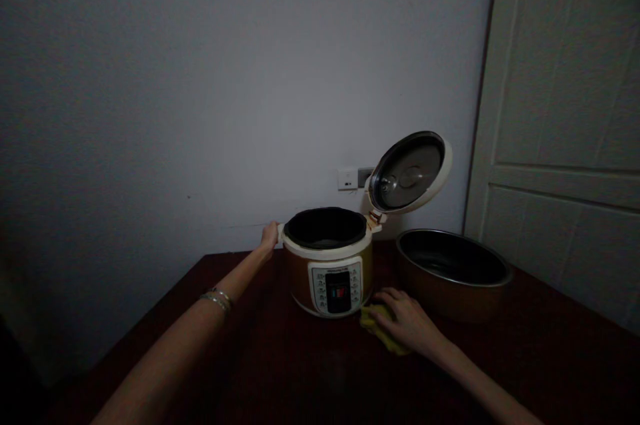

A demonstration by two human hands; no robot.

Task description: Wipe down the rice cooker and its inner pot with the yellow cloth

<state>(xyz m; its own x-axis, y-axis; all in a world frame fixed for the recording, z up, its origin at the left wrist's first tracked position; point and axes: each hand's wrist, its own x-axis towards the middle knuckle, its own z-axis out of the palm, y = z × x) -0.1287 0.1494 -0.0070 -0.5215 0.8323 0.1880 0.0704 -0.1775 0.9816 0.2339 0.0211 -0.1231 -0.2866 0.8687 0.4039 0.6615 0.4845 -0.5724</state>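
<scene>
A brown and white electric cooker (330,265) stands on a dark wooden table (280,365), its hinged lid (409,173) swung up and open to the right. My left hand (270,237) grips the cooker's left side handle, bangles on the wrist. My right hand (403,318) lies on a yellow cloth (376,328) pressed against the table, right beside the cooker's lower right base. A control panel (336,286) faces me on the cooker's front.
A wide metal bowl (453,271) sits on the table right of the cooker. A wall socket (354,178) is behind the cooker on the grey wall. A white door (565,145) stands at the right. The room is dim.
</scene>
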